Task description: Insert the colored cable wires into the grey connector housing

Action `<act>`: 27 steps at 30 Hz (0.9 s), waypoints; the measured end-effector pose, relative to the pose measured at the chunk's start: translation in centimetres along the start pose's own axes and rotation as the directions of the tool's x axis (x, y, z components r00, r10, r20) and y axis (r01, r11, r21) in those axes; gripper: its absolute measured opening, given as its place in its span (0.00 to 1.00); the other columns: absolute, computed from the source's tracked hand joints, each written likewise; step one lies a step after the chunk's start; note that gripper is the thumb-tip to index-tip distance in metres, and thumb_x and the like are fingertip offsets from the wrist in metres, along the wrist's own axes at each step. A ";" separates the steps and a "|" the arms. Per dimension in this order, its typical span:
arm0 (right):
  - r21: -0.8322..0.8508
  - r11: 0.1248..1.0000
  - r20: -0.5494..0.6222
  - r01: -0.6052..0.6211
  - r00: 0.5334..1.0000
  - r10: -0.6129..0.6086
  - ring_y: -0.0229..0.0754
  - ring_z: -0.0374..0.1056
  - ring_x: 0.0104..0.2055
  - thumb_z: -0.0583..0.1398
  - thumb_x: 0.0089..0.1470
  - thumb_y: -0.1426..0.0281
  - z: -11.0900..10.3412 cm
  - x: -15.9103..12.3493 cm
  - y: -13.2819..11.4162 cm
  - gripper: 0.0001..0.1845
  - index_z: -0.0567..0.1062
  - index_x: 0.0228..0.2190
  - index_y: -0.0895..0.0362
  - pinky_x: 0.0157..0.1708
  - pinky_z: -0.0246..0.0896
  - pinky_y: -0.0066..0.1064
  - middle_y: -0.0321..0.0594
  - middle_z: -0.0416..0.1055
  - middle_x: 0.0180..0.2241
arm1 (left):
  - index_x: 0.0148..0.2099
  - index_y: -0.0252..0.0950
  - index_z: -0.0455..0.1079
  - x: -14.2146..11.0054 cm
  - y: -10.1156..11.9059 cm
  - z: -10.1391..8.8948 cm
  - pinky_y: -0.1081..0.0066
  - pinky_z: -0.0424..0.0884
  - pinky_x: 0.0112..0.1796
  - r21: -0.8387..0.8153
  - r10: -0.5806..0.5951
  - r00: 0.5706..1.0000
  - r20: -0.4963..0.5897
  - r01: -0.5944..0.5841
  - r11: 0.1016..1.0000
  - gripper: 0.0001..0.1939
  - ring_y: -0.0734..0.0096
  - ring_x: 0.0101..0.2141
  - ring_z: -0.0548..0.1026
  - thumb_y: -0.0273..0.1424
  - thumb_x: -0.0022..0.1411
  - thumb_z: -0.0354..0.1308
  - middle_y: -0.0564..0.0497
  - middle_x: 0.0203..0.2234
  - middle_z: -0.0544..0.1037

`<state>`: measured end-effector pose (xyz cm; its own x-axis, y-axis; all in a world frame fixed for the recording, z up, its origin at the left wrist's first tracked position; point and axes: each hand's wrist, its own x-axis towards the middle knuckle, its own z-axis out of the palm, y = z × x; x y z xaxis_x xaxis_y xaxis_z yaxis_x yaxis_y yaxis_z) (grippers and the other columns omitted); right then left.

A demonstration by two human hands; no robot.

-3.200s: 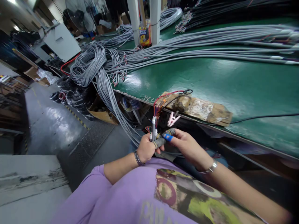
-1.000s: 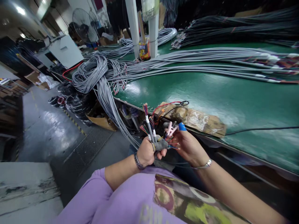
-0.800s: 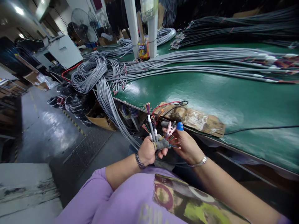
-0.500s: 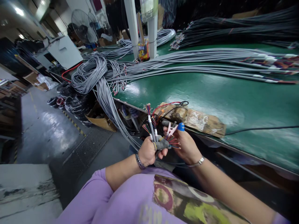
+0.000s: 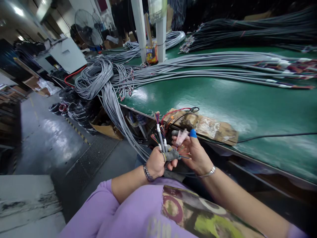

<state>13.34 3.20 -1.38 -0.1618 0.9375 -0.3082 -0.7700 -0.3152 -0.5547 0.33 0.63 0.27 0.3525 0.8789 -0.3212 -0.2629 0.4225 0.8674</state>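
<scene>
Apparently you're sorting wire ends (image 5: 185, 155): L hand (image 5: 156, 162) clenching grey cables (image 5: 160, 141) near worktop (image 5: 223, 99) edge, R hand (image 5: 199, 158) reaching by pink clip (image 5: 182, 136), can't tell if gripping. Next move's prob. needing steady L hold.

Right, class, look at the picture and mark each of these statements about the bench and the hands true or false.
1. The left hand holds gray cables with coloured wires at their ends. True.
2. The blue finger cover is on the left hand. False: the blue finger cover is on the right hand.
3. A pink clip is at the fingers of the right hand. True.
4. The tabletop is red. False: the tabletop is green.
5. A black cord lies across the tabletop. True.
6. The fan lies on the floor. False: the fan stands upright in the background.
</scene>
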 end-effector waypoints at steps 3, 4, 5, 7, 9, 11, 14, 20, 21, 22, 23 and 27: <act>-0.031 1.000 0.010 -0.002 1.000 0.002 0.37 0.69 0.24 0.66 0.46 0.50 -0.1 -0.4 -0.2 0.20 0.78 0.30 0.55 0.25 0.67 0.29 0.38 0.77 0.27 | 0.21 0.32 0.65 -0.5 -0.1 0.0 0.78 0.51 0.12 -0.013 0.043 0.999 0.005 -0.043 0.999 0.21 0.82 0.10 0.61 0.43 0.44 0.68 0.54 0.12 0.69; -0.052 0.999 0.004 0.005 1.000 -0.005 0.37 0.69 0.24 0.67 0.46 0.52 -0.1 -0.5 -0.2 0.19 0.78 0.30 0.55 0.25 0.67 0.29 0.38 0.76 0.27 | 0.21 0.32 0.65 -0.7 -0.2 0.0 0.78 0.52 0.12 -0.016 0.056 0.998 0.010 -0.056 0.998 0.20 0.82 0.10 0.61 0.43 0.45 0.68 0.54 0.12 0.70; -0.072 0.997 -0.004 0.016 1.000 -0.017 0.37 0.68 0.24 0.67 0.47 0.54 -0.1 -0.6 -0.3 0.17 0.78 0.30 0.56 0.25 0.66 0.28 0.38 0.76 0.27 | 0.22 0.32 0.66 -0.8 -0.3 0.0 0.79 0.52 0.12 -0.018 0.067 0.998 0.013 -0.067 0.998 0.20 0.82 0.10 0.61 0.42 0.46 0.68 0.53 0.13 0.70; -0.098 0.995 -0.014 0.032 0.999 -0.034 0.37 0.68 0.24 0.66 0.48 0.55 -0.1 -0.7 -0.3 0.16 0.78 0.30 0.56 0.26 0.65 0.29 0.37 0.75 0.26 | 0.22 0.32 0.66 -0.9 -0.5 0.1 0.79 0.53 0.12 -0.025 0.092 0.996 0.007 -0.092 0.995 0.19 0.82 0.10 0.62 0.41 0.47 0.68 0.53 0.13 0.71; -0.113 0.992 -0.017 0.049 0.999 -0.051 0.38 0.67 0.24 0.64 0.49 0.53 -0.1 -0.7 -0.3 0.18 0.78 0.29 0.56 0.26 0.65 0.30 0.37 0.75 0.26 | 0.21 0.32 0.66 -0.8 -0.5 0.3 0.79 0.53 0.12 -0.038 0.117 0.993 -0.015 -0.118 0.992 0.19 0.82 0.10 0.62 0.41 0.47 0.68 0.53 0.13 0.71; -0.148 0.985 -0.020 0.092 0.995 -0.096 0.38 0.67 0.24 0.63 0.50 0.51 -0.2 -0.6 -0.2 0.19 0.77 0.28 0.55 0.26 0.64 0.30 0.37 0.75 0.25 | 0.21 0.32 0.65 -0.7 -0.3 0.5 0.79 0.53 0.12 -0.048 0.130 0.991 -0.042 -0.132 0.990 0.20 0.82 0.10 0.61 0.41 0.46 0.68 0.54 0.13 0.70; -0.229 0.963 -0.015 0.142 0.989 -0.150 0.39 0.66 0.23 0.62 0.49 0.48 -0.4 -0.3 -0.2 0.21 0.77 0.26 0.53 0.25 0.62 0.30 0.37 0.74 0.23 | 0.21 0.32 0.66 -0.4 -0.1 0.8 0.79 0.53 0.12 -0.045 0.119 0.990 -0.074 -0.122 0.991 0.20 0.82 0.10 0.61 0.42 0.44 0.69 0.54 0.12 0.70; -0.169 0.985 0.014 -0.013 1.000 0.016 0.40 0.67 0.21 0.64 0.43 0.44 -0.3 0.0 -0.4 0.26 0.79 0.26 0.55 0.24 0.65 0.32 0.38 0.73 0.21 | 0.21 0.32 0.65 -0.2 -0.3 1.0 0.79 0.53 0.12 -0.042 0.109 0.990 -0.089 -0.113 0.993 0.22 0.83 0.10 0.61 0.44 0.43 0.69 0.54 0.12 0.70; -0.147 0.989 0.017 -0.013 1.000 0.015 0.40 0.67 0.21 0.64 0.44 0.45 -0.2 0.1 -0.4 0.25 0.79 0.26 0.55 0.25 0.66 0.33 0.38 0.73 0.21 | 0.22 0.32 0.66 -0.1 -0.4 1.0 0.79 0.53 0.12 -0.040 0.107 0.990 -0.093 -0.111 0.993 0.22 0.83 0.10 0.61 0.44 0.43 0.69 0.54 0.12 0.70; -0.127 0.992 0.020 -0.007 1.000 0.010 0.40 0.68 0.21 0.64 0.45 0.46 -0.1 0.1 -0.4 0.24 0.79 0.26 0.55 0.26 0.66 0.33 0.38 0.73 0.21 | 0.23 0.32 0.66 -0.1 -0.5 1.0 0.79 0.53 0.12 -0.037 0.104 0.990 -0.097 -0.108 0.993 0.22 0.82 0.10 0.61 0.45 0.43 0.69 0.54 0.13 0.70; -0.109 0.994 0.020 -0.003 1.000 0.005 0.40 0.68 0.21 0.64 0.45 0.47 -0.1 0.1 -0.3 0.23 0.78 0.27 0.55 0.26 0.67 0.33 0.37 0.74 0.21 | 0.23 0.32 0.66 -0.1 -0.6 0.9 0.79 0.53 0.12 -0.031 0.101 0.990 -0.100 -0.104 0.994 0.22 0.82 0.10 0.61 0.45 0.44 0.68 0.54 0.13 0.70; -0.049 0.999 -0.008 -0.012 1.000 0.011 0.38 0.67 0.21 0.65 0.46 0.48 0.1 0.1 -0.1 0.22 0.78 0.26 0.55 0.24 0.67 0.30 0.36 0.74 0.22 | 0.21 0.31 0.66 0.0 -0.9 0.7 0.79 0.53 0.12 0.001 0.094 0.991 -0.098 -0.094 0.996 0.22 0.83 0.10 0.61 0.45 0.47 0.67 0.54 0.12 0.69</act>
<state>13.34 3.33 -1.34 -0.1658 0.9327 -0.3202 -0.7368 -0.3330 -0.5884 1.20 0.12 -0.23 0.2369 0.9320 -0.2742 -0.2938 0.3377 0.8942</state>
